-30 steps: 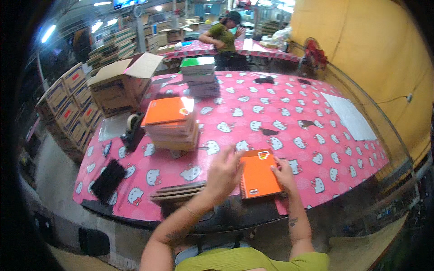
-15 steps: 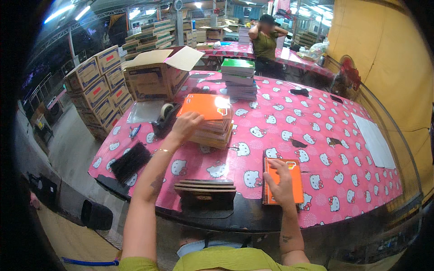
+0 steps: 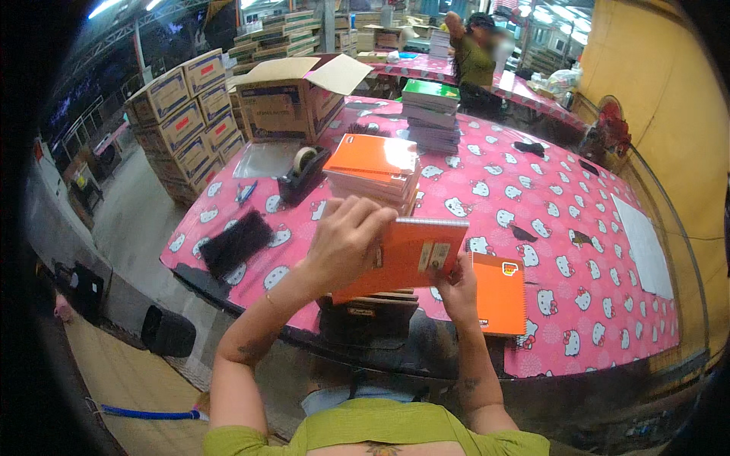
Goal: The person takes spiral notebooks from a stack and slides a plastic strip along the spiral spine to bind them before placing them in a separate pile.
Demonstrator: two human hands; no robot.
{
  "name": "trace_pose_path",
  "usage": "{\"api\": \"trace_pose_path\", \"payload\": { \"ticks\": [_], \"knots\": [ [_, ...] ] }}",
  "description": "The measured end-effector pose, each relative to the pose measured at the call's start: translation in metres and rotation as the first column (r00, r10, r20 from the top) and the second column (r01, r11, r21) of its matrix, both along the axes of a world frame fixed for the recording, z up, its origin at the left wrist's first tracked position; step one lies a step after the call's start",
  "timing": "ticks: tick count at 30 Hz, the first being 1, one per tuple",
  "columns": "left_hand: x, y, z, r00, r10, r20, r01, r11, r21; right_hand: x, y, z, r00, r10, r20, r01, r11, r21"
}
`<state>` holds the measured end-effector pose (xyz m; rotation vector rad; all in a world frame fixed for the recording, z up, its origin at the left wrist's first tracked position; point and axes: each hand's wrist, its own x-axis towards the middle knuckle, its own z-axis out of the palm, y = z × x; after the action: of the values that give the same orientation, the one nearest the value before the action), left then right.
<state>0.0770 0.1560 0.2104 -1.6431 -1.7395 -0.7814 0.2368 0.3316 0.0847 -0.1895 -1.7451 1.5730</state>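
Note:
My left hand (image 3: 344, 242) is closed on the upper left part of an orange notebook (image 3: 407, 254), raised and tilted above the table's near edge. At its right end, my right hand (image 3: 458, 287) grips the same notebook, thumb against the side facing me. Pale stickers show on that side. Directly below stands a black holder (image 3: 365, 323) with upright boards, partly hidden by the notebook and my left forearm. Right of my right hand lies another orange spiral notebook (image 3: 499, 300). Beyond my left hand rises a stack of orange notebooks (image 3: 371, 157).
A tape dispenser (image 3: 299, 178), a black bristly pad (image 3: 236, 243) and an open carton (image 3: 281, 106) stand on the left. Green-topped books (image 3: 431, 95) are piled farther back. White paper (image 3: 641, 243) lies at the right. Another person (image 3: 477, 68) stands behind the pink-covered table.
My left hand has come from the stack toward me with an orange notebook. My right hand has left the notebook on the table and now holds the raised one too. The view has shifted.

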Motion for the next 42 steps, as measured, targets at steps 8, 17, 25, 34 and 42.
{"api": "trace_pose_path", "payload": {
  "ticks": [8,17,25,34,42],
  "knots": [
    [0.027,-0.036,-0.006,0.999,-0.014,-0.036,0.011,0.997,-0.074,0.011,-0.035,-0.017,0.999,0.039,-0.035,-0.044,0.987,-0.151],
    [0.037,-0.042,-0.004,0.998,-0.06,0.016,0.062,0.99,-0.129,0.017,-0.028,-0.038,1.0,0.016,0.005,-0.016,0.994,-0.11],
    [0.032,-0.057,0.004,0.999,-0.025,-0.024,0.018,0.963,-0.268,0.011,-0.042,-0.029,0.982,-0.007,0.19,-0.045,0.963,0.266],
    [0.034,-0.091,-0.123,0.938,0.328,0.109,-0.33,0.944,-0.002,0.009,-0.061,-0.051,0.98,0.069,0.185,-0.071,0.997,0.004],
    [0.046,-0.109,-0.191,0.508,0.052,0.86,-0.237,0.968,0.082,0.006,-0.042,-0.057,0.981,0.112,0.156,-0.094,0.989,-0.118]
  ]
}}
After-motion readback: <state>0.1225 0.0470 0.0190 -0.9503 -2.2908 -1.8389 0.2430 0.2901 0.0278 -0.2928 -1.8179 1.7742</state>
